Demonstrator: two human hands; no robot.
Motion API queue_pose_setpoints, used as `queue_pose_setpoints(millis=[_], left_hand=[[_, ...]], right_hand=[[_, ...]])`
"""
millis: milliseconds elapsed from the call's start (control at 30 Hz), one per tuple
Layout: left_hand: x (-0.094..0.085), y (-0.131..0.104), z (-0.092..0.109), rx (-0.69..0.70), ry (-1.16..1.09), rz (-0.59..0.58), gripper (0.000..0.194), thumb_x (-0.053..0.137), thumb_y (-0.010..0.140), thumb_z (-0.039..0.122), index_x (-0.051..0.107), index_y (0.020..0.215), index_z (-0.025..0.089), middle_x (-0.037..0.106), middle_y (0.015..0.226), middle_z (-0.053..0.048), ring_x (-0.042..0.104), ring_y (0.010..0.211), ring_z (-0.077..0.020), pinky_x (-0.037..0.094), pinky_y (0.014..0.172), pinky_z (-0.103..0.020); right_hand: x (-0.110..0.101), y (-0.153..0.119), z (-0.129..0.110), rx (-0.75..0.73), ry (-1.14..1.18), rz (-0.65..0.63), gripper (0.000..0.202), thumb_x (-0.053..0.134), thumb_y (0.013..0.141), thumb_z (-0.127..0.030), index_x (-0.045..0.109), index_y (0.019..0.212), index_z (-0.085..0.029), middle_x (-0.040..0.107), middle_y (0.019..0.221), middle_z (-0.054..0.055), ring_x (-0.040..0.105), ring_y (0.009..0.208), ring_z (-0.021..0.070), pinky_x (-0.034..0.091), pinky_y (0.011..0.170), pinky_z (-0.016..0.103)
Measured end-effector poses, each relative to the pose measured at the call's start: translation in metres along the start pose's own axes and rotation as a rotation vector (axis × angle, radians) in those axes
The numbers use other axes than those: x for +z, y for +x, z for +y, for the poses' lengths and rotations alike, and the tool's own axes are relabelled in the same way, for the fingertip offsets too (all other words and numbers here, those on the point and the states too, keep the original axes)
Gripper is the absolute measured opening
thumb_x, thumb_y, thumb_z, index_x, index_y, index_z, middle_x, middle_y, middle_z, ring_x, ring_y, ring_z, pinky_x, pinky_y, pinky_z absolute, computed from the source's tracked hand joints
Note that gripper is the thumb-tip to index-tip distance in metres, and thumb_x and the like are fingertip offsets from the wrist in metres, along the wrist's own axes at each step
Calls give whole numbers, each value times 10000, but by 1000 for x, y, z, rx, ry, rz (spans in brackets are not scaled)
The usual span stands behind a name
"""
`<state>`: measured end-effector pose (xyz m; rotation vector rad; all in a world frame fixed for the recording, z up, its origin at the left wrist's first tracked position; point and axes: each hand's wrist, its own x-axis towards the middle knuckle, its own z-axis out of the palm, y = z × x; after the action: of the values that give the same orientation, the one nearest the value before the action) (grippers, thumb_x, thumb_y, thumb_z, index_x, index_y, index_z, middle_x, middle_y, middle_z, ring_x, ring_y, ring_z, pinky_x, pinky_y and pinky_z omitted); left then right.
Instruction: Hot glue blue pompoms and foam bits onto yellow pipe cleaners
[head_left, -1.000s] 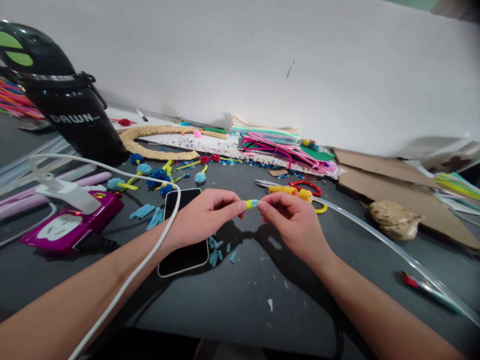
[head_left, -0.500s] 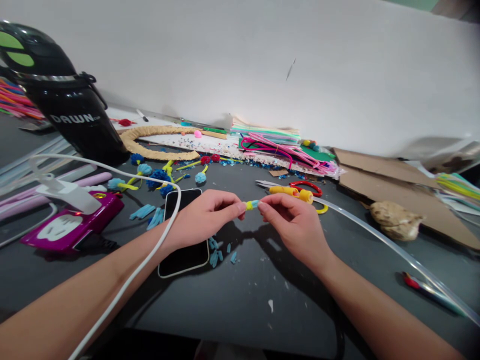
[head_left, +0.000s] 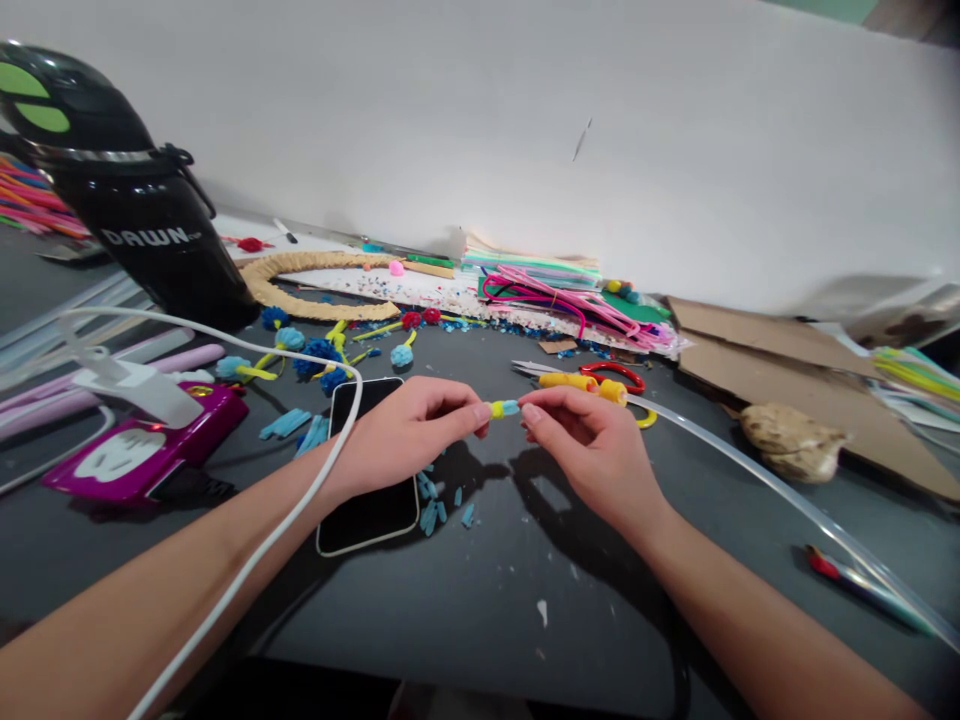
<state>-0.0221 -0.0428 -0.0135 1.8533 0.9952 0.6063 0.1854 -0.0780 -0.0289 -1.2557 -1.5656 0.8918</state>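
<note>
Between the thumb and fingers of my left hand [head_left: 442, 420] is a short yellow pipe-cleaner stem [head_left: 496, 410] with a light blue piece [head_left: 511, 408] at its right end. My right hand [head_left: 574, 430] pinches at the tip of that blue piece, its thumb and forefinger closed together. Both hands hover over the dark table. Small cut blue strips [head_left: 429, 515] lie below my left hand, and longer blue strips [head_left: 285, 424] lie to its left. A smartphone [head_left: 367, 525] is partly hidden under my left wrist.
A white cable [head_left: 300, 505] crosses over my left forearm. Scissors [head_left: 626, 376] and a yellow-handled tool with a clear tube [head_left: 720, 440] lie beyond my right hand. A black bottle [head_left: 150, 220], a purple power strip [head_left: 157, 450], blue pom-pom flowers [head_left: 319, 357] and cardboard [head_left: 795, 390] stand around.
The fingertips of my right hand have shifted slightly right along the blue piece, toward its tip. My left hand has barely moved.
</note>
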Motion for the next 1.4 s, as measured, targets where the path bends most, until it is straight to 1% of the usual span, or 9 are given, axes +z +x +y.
queue_pose_setpoints(millis=[233, 600, 833, 1000, 1233, 1400], left_hand=[[0, 1, 2, -17, 17, -20, 367, 497, 913, 458, 654, 786, 151, 562, 705, 3, 450, 663, -119, 338, 606, -234], [-1, 1, 1, -10, 30, -37, 375, 495, 913, 458, 643, 768, 146, 503, 662, 18, 402, 629, -108, 305, 579, -232], [-2, -1, 1, 2, 3, -70, 360, 492, 920, 438, 636, 765, 146, 468, 655, 25, 382, 630, -105, 293, 587, -237], [-3, 0, 0, 4, -16, -90, 352, 493, 923, 433, 629, 765, 150, 468, 658, 29, 382, 632, -102, 290, 591, -239], [-3, -1, -1, -3, -15, -97, 346, 500, 922, 430, 629, 762, 151, 486, 667, 29, 397, 640, -100, 298, 595, -239], [-3, -2, 0, -3, 9, -78, 343, 513, 914, 426, 632, 752, 148, 491, 659, 29, 396, 629, -97, 299, 584, -234]], right_hand=[[1, -2, 0, 22, 27, -30, 159, 698, 828, -350, 706, 888, -203, 700, 788, 35, 647, 715, 173, 544, 668, 302], [2, -1, 1, 12, 8, -32, 133, 696, 824, -323, 705, 849, -193, 686, 752, 21, 622, 678, 149, 515, 625, 265], [1, 1, -4, 105, 94, -76, 153, 724, 793, -327, 711, 843, -183, 691, 756, 16, 618, 679, 131, 513, 630, 242], [1, 2, -6, 130, 116, -81, 152, 743, 772, -317, 711, 839, -184, 688, 749, 9, 612, 668, 124, 508, 622, 235], [1, 1, -4, 118, 116, -82, 137, 719, 795, -320, 711, 848, -194, 691, 764, 16, 618, 683, 137, 508, 636, 255], [-3, 2, -4, 142, 122, -81, 186, 662, 841, -369, 715, 835, -190, 676, 719, 17, 598, 640, 135, 475, 594, 259]])
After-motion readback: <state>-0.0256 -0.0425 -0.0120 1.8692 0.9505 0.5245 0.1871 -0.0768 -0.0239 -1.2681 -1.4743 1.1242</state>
